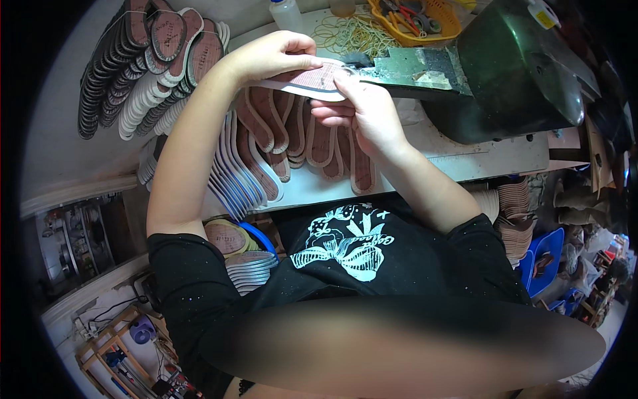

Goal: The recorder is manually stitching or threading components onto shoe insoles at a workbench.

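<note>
In both hands is a shoe insole (311, 80) with a pinkish-brown patterned face and a white edge. My left hand (278, 56) grips its far left side, fingers bent and thumb along the edge. Around the right end closes my right hand (372, 110), thumb on top and fingers underneath. That end lies against the narrow arm (413, 72) of a green machine (522, 76); whether it touches the working part is hidden by my hand. Below my hands, several brown insoles (323, 143) lie overlapping on the white table (425, 163).
Bundled insoles (136, 63) stand stacked at the far left. A row of white-edged ones (232, 169) leans at the table's left. Behind are a bottle (286, 16), loose rubber bands (349, 36) and a yellow basket (446, 32) of tools. A blue crate (545, 259) stands at right.
</note>
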Motion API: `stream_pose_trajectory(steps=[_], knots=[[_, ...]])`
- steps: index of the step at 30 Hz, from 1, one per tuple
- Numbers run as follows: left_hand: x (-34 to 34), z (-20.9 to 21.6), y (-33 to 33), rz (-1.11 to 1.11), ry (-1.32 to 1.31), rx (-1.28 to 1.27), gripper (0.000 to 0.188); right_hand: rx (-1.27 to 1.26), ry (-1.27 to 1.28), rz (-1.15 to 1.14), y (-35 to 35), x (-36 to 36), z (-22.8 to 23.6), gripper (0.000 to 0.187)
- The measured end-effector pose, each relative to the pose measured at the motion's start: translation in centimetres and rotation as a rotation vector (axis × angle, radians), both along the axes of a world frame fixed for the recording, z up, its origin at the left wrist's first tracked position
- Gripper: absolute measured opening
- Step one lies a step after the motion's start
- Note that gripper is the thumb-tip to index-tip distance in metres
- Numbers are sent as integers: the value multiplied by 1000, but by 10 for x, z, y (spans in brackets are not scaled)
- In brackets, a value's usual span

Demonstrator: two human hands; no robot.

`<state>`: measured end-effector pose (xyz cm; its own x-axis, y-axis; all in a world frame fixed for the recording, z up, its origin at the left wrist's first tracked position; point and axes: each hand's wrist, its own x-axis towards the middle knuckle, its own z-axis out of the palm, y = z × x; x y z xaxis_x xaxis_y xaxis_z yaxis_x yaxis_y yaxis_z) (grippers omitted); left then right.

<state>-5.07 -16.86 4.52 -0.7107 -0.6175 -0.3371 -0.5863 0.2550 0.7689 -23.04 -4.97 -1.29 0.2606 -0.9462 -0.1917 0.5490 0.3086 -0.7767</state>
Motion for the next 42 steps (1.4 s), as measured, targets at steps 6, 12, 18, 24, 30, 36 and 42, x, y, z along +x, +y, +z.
stream_pose_trajectory(steps=[6,12,18,24,30,36,42], knots=[[8,-8,14,108,-18,4,30,23,6,25,-1,-3,2,37],[5,-12,29,208,7,-46,36,-41,24,-14,2,-7,4,38],[1,-3,38,295,-32,-29,35,-79,33,-68,0,-2,-2,36],[-1,-11,55,377,-8,-24,31,-124,36,-74,1,-3,-5,34],[-3,-18,64,485,-17,62,28,-156,28,-73,3,-3,-4,31],[-28,-6,86,665,70,221,36,-121,4,30,-6,-16,-14,28],[-31,-8,79,749,81,257,40,-250,349,388,34,-54,7,25]])
